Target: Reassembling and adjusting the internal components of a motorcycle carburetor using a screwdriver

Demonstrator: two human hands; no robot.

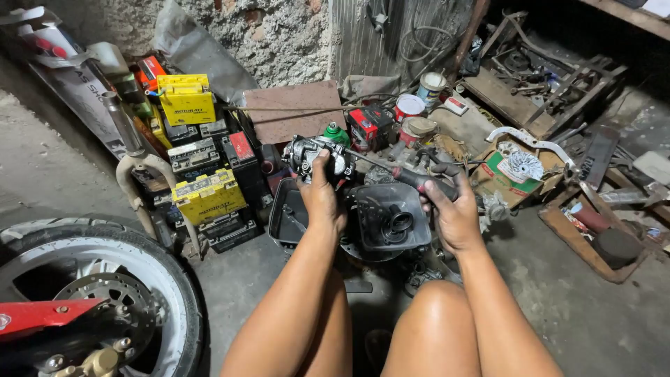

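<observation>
Knees lowest, six o'clock. Left hand clamped around carburetor; right hand fisted on screwdriver. Advised: shaft square, tip seated, body braced.

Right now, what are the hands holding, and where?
Left hand grips the metal carburetor by its body; right hand holds the screwdriver by its handle.

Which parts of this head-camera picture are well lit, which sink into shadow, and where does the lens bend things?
Head view: light falls evenly on the left hand, the right hand and the yellow batteries; the top right corner above the metal scrap sinks into deep shadow; the knee shows a soft sheen; the wheel at the lower left edge looks stretched by the wide lens; focus is sharp on the carburetor and screwdriver.
</observation>
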